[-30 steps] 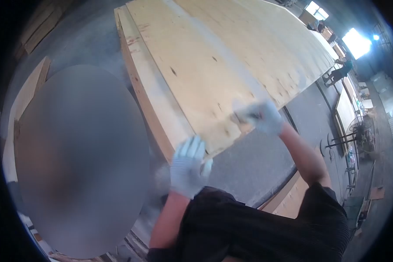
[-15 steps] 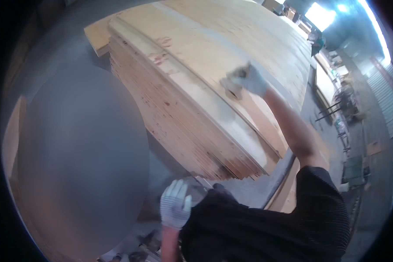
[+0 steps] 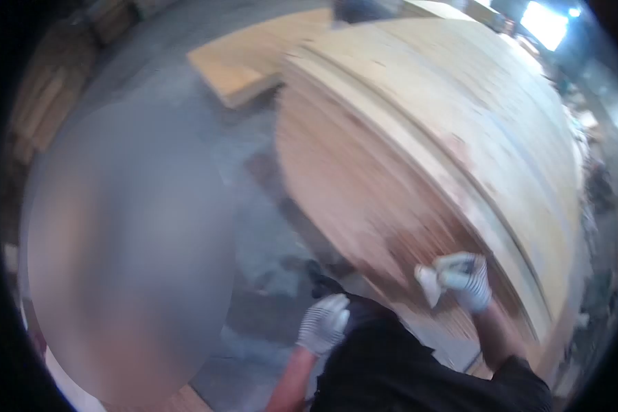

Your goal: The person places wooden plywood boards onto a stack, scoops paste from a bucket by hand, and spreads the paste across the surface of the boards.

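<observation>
My right hand is closed round a pale, blurred tool by the near end of the board stack. My left hand, left of it, has bent fingers; its grip I can't tell.

Motion blur smears the board stack while a window glares amid dark, bowed edges.

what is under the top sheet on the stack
A board shows as a pale strip along one edge of the top sheet; below it is the blurred side of the stack. The board's remaining face is covered and cannot be seen.
</observation>
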{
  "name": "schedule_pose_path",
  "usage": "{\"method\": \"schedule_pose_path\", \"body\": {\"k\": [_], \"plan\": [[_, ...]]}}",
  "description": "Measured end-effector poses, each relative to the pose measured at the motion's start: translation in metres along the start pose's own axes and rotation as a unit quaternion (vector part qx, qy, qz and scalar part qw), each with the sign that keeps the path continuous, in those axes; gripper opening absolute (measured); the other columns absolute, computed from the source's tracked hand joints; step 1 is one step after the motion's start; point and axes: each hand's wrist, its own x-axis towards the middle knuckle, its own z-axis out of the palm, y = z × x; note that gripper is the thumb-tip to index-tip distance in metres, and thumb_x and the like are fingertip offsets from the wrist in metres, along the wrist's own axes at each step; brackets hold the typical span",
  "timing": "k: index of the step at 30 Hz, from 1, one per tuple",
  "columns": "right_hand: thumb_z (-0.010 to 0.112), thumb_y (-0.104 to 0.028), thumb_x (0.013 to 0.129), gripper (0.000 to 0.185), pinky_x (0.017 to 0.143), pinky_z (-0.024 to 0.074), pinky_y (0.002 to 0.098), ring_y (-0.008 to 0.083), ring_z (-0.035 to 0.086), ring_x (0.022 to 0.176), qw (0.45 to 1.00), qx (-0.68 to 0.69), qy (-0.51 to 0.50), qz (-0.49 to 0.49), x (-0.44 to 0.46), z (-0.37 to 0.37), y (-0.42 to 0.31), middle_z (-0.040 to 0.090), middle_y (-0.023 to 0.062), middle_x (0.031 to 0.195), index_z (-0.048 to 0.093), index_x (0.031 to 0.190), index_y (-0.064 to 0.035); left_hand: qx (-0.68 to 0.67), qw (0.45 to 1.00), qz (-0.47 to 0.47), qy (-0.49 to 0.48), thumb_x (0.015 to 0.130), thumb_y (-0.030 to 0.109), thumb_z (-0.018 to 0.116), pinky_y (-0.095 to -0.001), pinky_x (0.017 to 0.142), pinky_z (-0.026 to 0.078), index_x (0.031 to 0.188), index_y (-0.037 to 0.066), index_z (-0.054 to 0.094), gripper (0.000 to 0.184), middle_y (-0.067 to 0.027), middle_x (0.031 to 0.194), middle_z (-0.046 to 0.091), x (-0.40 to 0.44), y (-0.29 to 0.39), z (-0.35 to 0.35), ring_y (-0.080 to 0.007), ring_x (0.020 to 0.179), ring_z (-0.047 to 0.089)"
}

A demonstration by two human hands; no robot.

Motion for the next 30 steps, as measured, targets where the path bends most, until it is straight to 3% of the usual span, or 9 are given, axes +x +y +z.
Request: {"method": "schedule_pose_path", "body": {"k": [6,8,10,14,21,24,25,27,30], "plan": [[0.082,-0.014,0.096,0.038,0.088,0.0640,0.0405,0.0234,0.077,0.103,0.953,0.244,-0.145,0.101,0.219,0.223,0.049,0.078,0.0127,0.114,0.073,0.127,0.0054,0.198,0.927,-0.217,-0.232,0.104,0.029,0.055,-0.0473,0.098,0.060,0.118,0.022,0.077,0.027,-0.0134,0.120,0.077,-0.020,-0.249,-0.023,-0.0369,0.110,0.074],[0.079,-0.013,0.099,0.034,0.089,0.0639,0.0388,0.0235,0.076,0.106,0.939,0.264,-0.176,0.130,0.293,0.325,0.020,0.078,0.0123,0.117,0.073,0.128,0.0042,0.126,0.934,-0.283,-0.179,0.106,0.027,0.054,-0.0493,0.096,0.060,0.119,0.018,0.076,0.027,-0.0166,0.122,0.076,-0.120,-0.419,-0.001,-0.0385,0.110,0.075],[0.078,-0.012,0.101,0.030,0.090,0.0635,0.0369,0.0234,0.076,0.108,0.930,0.266,-0.202,0.155,0.354,0.379,-0.007,0.077,0.0118,0.120,0.074,0.127,0.0030,0.333,0.853,-0.264,-0.303,0.103,0.017,0.055,-0.0463,0.104,0.057,0.119,0.012,0.078,0.028,-0.0157,0.135,0.073,-0.132,-0.439,-0.068,-0.0332,0.121,0.072],[0.078,-0.009,0.100,0.027,0.089,0.0635,0.0353,0.0246,0.076,0.108,0.919,0.259,-0.256,0.151,0.506,0.516,-0.083,0.077,0.0120,0.120,0.074,0.124,0.0012,0.149,0.817,-0.538,-0.143,0.110,0.037,0.043,-0.0562,0.101,0.057,0.130,0.010,0.070,0.043,-0.0241,0.125,0.074,-0.097,-0.483,-0.177,-0.0470,0.116,0.071],[0.073,-0.004,0.097,0.030,0.087,0.0657,0.0454,0.0278,0.077,0.104,0.934,0.269,-0.180,0.151,0.729,0.667,-0.129,0.078,0.0147,0.117,0.073,0.126,0.0030,0.053,0.853,-0.518,0.020,0.108,0.035,0.051,-0.0544,0.099,0.056,0.123,0.015,0.070,0.031,-0.0260,0.122,0.074,0.027,-0.708,-0.301,-0.0466,0.111,0.071],[0.071,-0.004,0.097,0.029,0.085,0.0666,0.0509,0.0331,0.079,0.105,0.939,0.276,-0.133,0.153,0.821,0.704,-0.124,0.079,0.0185,0.119,0.074,0.124,0.0035,0.281,0.886,-0.362,0.064,0.109,0.040,0.051,-0.0536,0.093,0.056,0.117,0.009,0.072,0.038,-0.0252,0.114,0.075,0.108,-0.813,-0.411,-0.0479,0.107,0.070],[0.071,-0.004,0.096,0.028,0.082,0.0673,0.0507,0.0335,0.079,0.103,0.937,0.292,-0.125,0.147,0.863,0.728,-0.136,0.079,0.0194,0.117,0.074,0.123,0.0038,-0.038,0.866,-0.450,0.213,0.109,0.044,0.050,-0.0544,0.092,0.055,0.117,0.007,0.072,0.044,-0.0242,0.113,0.076,0.164,-0.875,-0.459,-0.0480,0.106,0.070],[0.070,-0.001,0.095,0.027,0.080,0.0676,0.0496,0.0327,0.080,0.099,0.936,0.308,-0.081,0.151,0.928,0.790,-0.159,0.079,0.0199,0.115,0.075,0.121,0.0041,-0.241,0.779,-0.522,0.250,0.109,0.050,0.053,-0.0521,0.090,0.055,0.119,0.005,0.071,0.049,-0.0197,0.112,0.075,0.241,-0.976,-0.563,-0.0421,0.103,0.069],[0.071,-0.001,0.093,0.027,0.080,0.0672,0.0509,0.0351,0.080,0.097,0.922,0.349,-0.038,0.163,1.048,0.877,-0.179,0.079,0.0214,0.112,0.074,0.119,0.0049,-0.006,0.835,-0.543,0.094,0.107,0.055,0.055,-0.0490,0.093,0.056,0.121,0.006,0.070,0.053,-0.0157,0.114,0.073,0.357,-1.110,-0.717,-0.0361,0.101,0.069]]}}
